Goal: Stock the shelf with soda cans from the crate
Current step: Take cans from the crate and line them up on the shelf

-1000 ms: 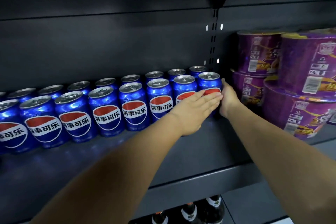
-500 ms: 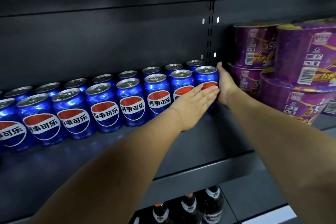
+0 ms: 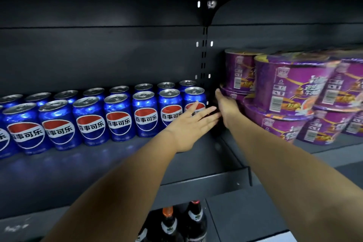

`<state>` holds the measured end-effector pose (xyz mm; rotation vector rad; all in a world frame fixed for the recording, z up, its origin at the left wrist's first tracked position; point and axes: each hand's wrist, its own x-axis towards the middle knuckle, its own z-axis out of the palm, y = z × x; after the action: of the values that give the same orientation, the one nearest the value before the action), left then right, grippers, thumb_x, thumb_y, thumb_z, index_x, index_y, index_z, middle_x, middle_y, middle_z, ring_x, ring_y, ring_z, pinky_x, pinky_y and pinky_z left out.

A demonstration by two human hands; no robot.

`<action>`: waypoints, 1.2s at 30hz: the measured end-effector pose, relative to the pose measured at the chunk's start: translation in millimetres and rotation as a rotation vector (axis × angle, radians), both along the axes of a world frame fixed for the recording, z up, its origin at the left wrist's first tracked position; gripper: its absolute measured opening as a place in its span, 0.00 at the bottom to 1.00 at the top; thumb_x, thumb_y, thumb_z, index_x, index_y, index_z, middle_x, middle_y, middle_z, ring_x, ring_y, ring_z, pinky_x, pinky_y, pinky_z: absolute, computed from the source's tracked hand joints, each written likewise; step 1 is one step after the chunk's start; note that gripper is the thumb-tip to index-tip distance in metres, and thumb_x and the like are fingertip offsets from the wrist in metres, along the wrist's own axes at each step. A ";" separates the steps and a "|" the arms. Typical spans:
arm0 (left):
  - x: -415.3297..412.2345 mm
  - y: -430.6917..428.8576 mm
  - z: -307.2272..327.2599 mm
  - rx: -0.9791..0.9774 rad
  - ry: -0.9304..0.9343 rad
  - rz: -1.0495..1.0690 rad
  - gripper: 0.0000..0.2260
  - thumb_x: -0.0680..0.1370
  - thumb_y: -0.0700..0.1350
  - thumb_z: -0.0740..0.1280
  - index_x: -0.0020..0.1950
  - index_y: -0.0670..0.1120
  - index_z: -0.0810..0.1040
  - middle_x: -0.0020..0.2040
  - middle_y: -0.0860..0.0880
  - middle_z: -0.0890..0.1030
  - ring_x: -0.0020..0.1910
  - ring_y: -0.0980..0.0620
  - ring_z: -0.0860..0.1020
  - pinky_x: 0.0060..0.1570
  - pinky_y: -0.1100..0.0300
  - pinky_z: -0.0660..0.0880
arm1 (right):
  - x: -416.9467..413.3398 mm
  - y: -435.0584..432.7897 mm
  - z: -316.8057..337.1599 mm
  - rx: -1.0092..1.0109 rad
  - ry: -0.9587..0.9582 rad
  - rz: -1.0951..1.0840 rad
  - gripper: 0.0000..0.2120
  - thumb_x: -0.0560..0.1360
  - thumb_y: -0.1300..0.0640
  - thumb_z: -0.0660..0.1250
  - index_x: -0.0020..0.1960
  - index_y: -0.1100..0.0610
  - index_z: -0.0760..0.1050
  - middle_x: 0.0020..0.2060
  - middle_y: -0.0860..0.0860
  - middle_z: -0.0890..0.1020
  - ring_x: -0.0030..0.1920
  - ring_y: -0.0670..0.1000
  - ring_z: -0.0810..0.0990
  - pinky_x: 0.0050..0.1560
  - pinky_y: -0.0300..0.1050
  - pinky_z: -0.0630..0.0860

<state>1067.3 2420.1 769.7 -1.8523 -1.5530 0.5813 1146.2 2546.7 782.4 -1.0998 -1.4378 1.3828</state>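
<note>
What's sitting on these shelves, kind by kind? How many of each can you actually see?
Blue metal soda cans: 16, one cut off at left
Purple wrapped noodle bowls: 6, the right ones blurred
Dark glass bottles with labels: 2 clear
Total: 24 in view, at least

The one camera sat on the person's head and looked forward and a little down into the shelf (image 3: 196, 165) from close by, with both forearms running up from the bottom edge to the left hand (image 3: 188, 127) and right hand (image 3: 225, 108) near mid-frame. Its wide lens took in soda cans (image 3: 117, 118) at left, purple bowls (image 3: 290, 84) at right and bottles (image 3: 169, 220) below, though the right edge seemed smeared.
</note>
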 end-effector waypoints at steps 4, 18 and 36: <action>17.9 -11.0 7.7 -0.022 -0.048 0.003 0.33 0.79 0.40 0.55 0.77 0.46 0.38 0.78 0.49 0.38 0.75 0.46 0.35 0.71 0.43 0.34 | 16.9 -14.9 3.1 -0.015 -0.017 0.047 0.17 0.81 0.53 0.59 0.64 0.62 0.72 0.62 0.58 0.77 0.62 0.57 0.75 0.66 0.50 0.70; 35.3 -212.7 8.6 0.015 -0.070 0.180 0.35 0.79 0.42 0.57 0.77 0.49 0.36 0.77 0.48 0.35 0.75 0.43 0.33 0.70 0.41 0.34 | 29.2 -196.1 14.1 0.087 -0.181 0.294 0.17 0.79 0.52 0.63 0.62 0.63 0.75 0.49 0.53 0.77 0.49 0.50 0.73 0.50 0.43 0.69; 20.5 -416.0 -36.4 0.025 -0.180 0.598 0.34 0.80 0.43 0.55 0.77 0.48 0.35 0.75 0.45 0.31 0.75 0.43 0.33 0.71 0.41 0.38 | -19.1 -383.5 -41.2 0.666 -0.421 0.616 0.14 0.79 0.57 0.59 0.59 0.61 0.79 0.55 0.58 0.82 0.58 0.56 0.78 0.58 0.45 0.71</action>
<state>1087.8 2004.1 733.3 -1.4349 -2.2436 0.6595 1127.1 2163.2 741.2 -0.5322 -2.4586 0.9243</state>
